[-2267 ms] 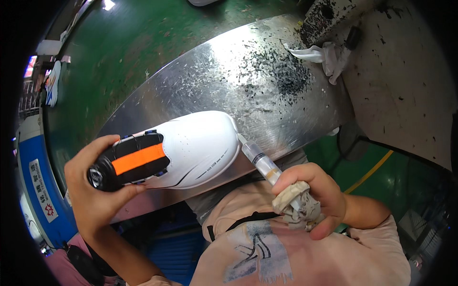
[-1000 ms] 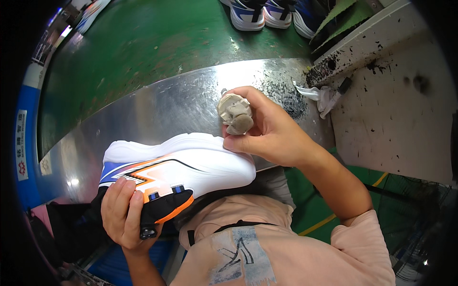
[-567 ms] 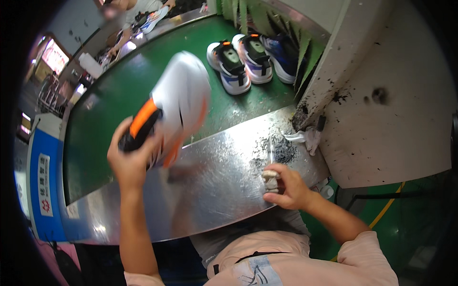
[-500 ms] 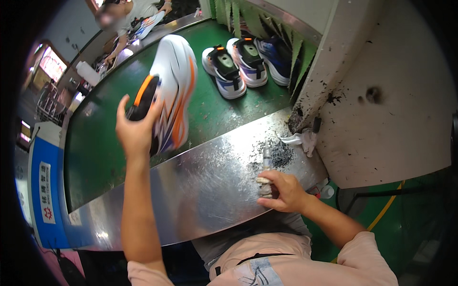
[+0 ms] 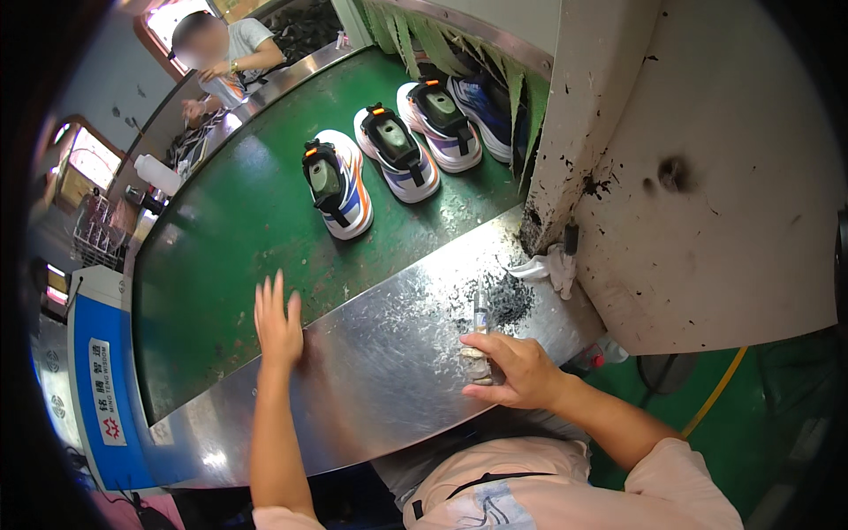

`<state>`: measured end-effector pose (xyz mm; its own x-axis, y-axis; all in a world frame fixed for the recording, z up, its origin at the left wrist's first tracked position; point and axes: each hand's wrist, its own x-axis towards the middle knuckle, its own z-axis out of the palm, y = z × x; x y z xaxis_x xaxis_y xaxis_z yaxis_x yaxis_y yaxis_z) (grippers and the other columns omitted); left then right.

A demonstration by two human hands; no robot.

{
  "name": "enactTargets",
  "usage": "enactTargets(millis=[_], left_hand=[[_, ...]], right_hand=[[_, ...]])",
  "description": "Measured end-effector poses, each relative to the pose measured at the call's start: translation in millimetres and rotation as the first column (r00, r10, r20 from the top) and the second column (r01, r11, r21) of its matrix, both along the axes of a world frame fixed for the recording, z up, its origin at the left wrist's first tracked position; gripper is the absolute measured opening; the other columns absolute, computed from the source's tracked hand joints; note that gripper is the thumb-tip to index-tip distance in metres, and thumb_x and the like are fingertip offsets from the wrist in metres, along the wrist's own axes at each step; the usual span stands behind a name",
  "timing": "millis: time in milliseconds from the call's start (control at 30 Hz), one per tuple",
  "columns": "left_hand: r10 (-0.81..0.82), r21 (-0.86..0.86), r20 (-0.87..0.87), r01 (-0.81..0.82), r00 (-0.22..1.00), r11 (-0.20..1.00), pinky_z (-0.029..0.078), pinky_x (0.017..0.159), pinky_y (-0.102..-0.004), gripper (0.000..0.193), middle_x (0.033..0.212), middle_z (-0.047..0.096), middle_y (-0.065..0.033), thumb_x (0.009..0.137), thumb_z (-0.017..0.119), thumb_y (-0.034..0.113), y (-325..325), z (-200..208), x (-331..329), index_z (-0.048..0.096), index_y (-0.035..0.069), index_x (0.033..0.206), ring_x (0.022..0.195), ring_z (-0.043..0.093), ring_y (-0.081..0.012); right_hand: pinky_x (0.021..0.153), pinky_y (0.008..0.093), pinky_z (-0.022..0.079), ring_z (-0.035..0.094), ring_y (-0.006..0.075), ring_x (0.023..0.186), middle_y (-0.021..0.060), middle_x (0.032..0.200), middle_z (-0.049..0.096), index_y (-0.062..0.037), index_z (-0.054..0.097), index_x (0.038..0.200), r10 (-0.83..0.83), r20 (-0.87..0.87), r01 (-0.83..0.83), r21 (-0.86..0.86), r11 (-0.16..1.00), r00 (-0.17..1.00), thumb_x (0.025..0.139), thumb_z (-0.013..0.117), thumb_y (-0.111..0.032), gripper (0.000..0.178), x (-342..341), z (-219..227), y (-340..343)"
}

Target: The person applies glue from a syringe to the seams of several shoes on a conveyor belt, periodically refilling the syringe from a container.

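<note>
Shoe (image 5: pixel 337 187) set on green belt (image 5: pixel 221 265), release step judged complete; left hand (image 5: pixel 277 320) spread empty above belt edge; right hand (image 5: pixel 517 371) clasping brush (image 5: pixel 480 340) on steel ledge (image 5: pixel 380 380), next move calling for a fresh shoe.

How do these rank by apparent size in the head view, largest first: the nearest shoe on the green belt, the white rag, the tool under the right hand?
1. Nearest shoe, though farthest from the camera.
2. White rag.
3. Tool, partly hidden by the right hand, so rag versus tool is unsure.
</note>
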<state>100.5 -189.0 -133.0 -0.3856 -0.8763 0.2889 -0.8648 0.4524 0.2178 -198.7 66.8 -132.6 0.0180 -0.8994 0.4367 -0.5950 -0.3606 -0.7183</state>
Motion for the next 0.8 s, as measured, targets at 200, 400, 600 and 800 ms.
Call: enactTargets(millis=[200, 400, 600, 800], left_hand=[[0.215, 0.065, 0.040, -0.217, 0.976, 0.974, 0.021, 0.112, -0.0444, 0.049, 0.138, 0.047, -0.0208, 0.096, 0.044, 0.039, 42, -16, 27, 0.054, 0.006, 0.130, 0.134, 0.034, -0.0360], [0.241, 0.059, 0.023, -0.242, 0.970, 0.968, 0.023, 0.111, -0.0443, 0.049, 0.139, 0.046, -0.0203, 0.094, 0.047, 0.039, 37, -18, 28, 0.053, 0.006, 0.130, 0.135, 0.034, -0.0354], [0.254, 0.061, 0.026, -0.255, 0.967, 0.965, 0.023, 0.111, -0.0439, 0.050, 0.139, 0.045, -0.0198, 0.094, 0.047, 0.040, 32, -19, 29, 0.052, 0.005, 0.130, 0.135, 0.034, -0.0349], [0.270, 0.059, -0.001, -0.269, 0.963, 0.961, 0.029, 0.108, -0.0430, 0.050, 0.136, 0.049, -0.0186, 0.093, 0.051, 0.040, 33, -21, 28, 0.054, 0.004, 0.128, 0.132, 0.039, -0.0339]], right_hand=[[0.056, 0.0332, 0.049, 0.060, 0.0259, 0.064, 0.0109, 0.079, 0.059, -0.0073, 0.049, 0.125, -0.025, 0.047, 0.023, 0.032, 0.999, 0.999, 0.078, 0.073, -0.037, 0.060, 3, 4, 0], [0.055, 0.0242, 0.042, 0.049, 0.0114, 0.055, 0.0017, 0.076, 0.057, -0.0060, 0.050, 0.122, -0.070, 0.500, -0.111, 0.324, 0.940, 0.863, 0.081, 0.072, -0.040, 0.058, 17, 33, 27], [0.068, 0.0201, 0.041, 0.046, 0.0048, 0.077, 0.0007, 0.089, 0.053, 0.0000, 0.043, 0.123, -0.285, 0.885, 0.023, 0.298, 0.954, 0.367, 0.093, 0.057, -0.041, 0.053, 20, 34, 14], [0.063, 0.0247, 0.046, 0.053, 0.0113, 0.068, 0.0044, 0.086, 0.057, -0.0063, 0.047, 0.124, -0.159, 0.433, 0.123, 0.110, 0.986, 0.887, 0.086, 0.067, -0.041, 0.055, 18, 28, 22]])
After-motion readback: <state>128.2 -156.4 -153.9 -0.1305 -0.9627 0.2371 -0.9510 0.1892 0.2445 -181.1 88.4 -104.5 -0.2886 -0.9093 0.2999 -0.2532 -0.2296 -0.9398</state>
